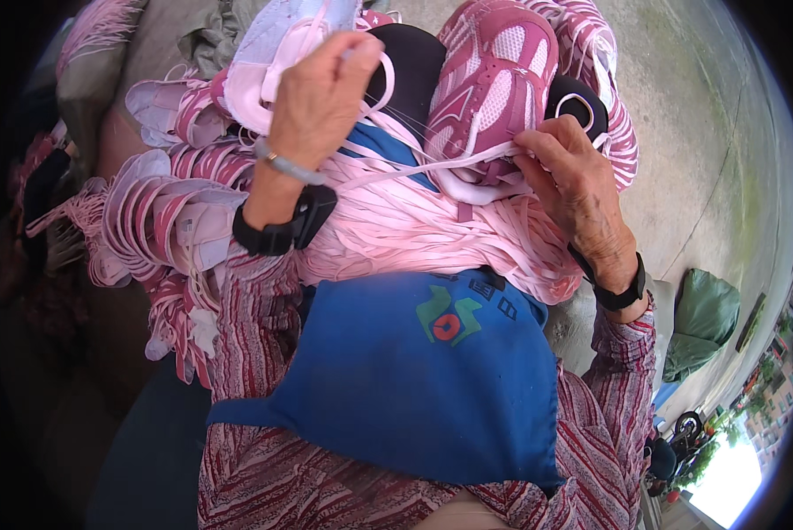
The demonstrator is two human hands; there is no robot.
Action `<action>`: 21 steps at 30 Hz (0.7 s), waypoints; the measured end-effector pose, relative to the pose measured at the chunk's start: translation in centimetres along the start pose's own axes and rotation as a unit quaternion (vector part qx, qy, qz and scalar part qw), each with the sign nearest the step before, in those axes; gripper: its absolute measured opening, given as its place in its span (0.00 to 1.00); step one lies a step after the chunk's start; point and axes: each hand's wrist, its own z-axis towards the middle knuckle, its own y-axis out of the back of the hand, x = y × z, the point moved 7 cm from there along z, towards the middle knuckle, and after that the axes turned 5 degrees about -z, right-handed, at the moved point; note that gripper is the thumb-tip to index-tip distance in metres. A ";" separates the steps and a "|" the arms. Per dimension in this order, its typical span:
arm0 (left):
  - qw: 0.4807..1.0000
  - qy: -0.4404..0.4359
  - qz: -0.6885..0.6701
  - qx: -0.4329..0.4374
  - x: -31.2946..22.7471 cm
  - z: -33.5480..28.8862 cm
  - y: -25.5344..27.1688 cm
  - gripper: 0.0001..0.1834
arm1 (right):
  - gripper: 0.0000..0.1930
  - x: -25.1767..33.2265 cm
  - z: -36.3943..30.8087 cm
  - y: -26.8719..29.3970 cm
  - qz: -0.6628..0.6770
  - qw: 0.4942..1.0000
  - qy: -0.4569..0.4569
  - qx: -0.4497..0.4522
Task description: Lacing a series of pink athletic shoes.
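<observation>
A pink shoe [494, 84] with white mesh panels lies in front of me, its opening toward my lap. My right hand [573, 172] is closed at the edge of that opening, thumb and fingers pinching a pale pink shoelace [454, 164]. The lace runs left from there across the shoe's near end. My left hand [321, 99] is raised left of the shoe, fingers curled closed, with a loop of lace hanging by its fingertips. The fingertips themselves are partly hidden. Under both hands, a thick heap of pink laces [441, 234] covers my lap.
Stacked pink-and-white shoe uppers [162, 208] crowd the left side, and more striped uppers [591, 53] stand at the far right. A black rounded form [405, 75] sits beside the shoe. My blue apron [414, 380] lies nearest. A green sack [701, 322] rests on the concrete floor [688, 132].
</observation>
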 end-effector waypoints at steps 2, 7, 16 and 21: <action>0.997 -0.018 0.072 0.021 -0.3 0.7 -1.3 0.13 | 0.08 0.3 0.0 -0.2 -0.012 1.000 0.019 -0.010; 0.991 -0.013 0.107 0.074 0.5 0.3 -2.1 0.11 | 0.09 0.4 0.1 -0.3 -0.030 0.999 0.025 0.013; 0.874 -0.005 -0.475 0.106 -2.8 -3.8 0.0 0.04 | 0.06 -3.0 0.1 5.2 0.383 0.906 -0.141 -0.112; 0.839 0.038 -0.514 0.174 -5.1 -7.7 -3.1 0.06 | 0.14 0.8 -0.2 -1.1 0.518 0.776 -0.321 0.160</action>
